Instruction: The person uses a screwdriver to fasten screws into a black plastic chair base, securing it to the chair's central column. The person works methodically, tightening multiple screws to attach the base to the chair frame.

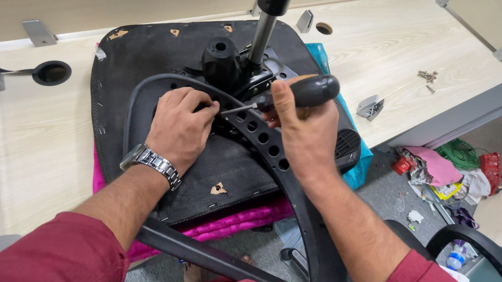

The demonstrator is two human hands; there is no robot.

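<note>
- Head view: an upturned chair seat (148, 65) was seen lying on a pale desk (39, 134), its black underside up and a pink cushion edge (238, 221) showing at 6 o'clock.
- A screwdriver (291, 96) was held in the right hand (303, 130), the fingers wrapped tight round its black handle.
- The tool's long axis was seen to run from 2 o'clock at the handle to 8 o'clock at the tip, the shaft lying nearly flat and the tip pointing toward the left hand.
- The left hand (179, 126) was pressed on the seat just at the tip, fingers pinched close; whether a screw was held between them could not be told.
- A black perforated bracket (266, 142) was crossed by the shaft; the gas cylinder (267, 21) rose at 12 o'clock of the hands.
- Loose screws (427, 76) lay well apart at 2 o'clock on the desk.
- Risk was judged as follows: with so shallow an angle the tip could slip out of the screw head, and the left fingertips beside it could be jabbed.
- The seat could also be shifted on its soft cushion by a hard push, so that alignment would be lost.
</note>
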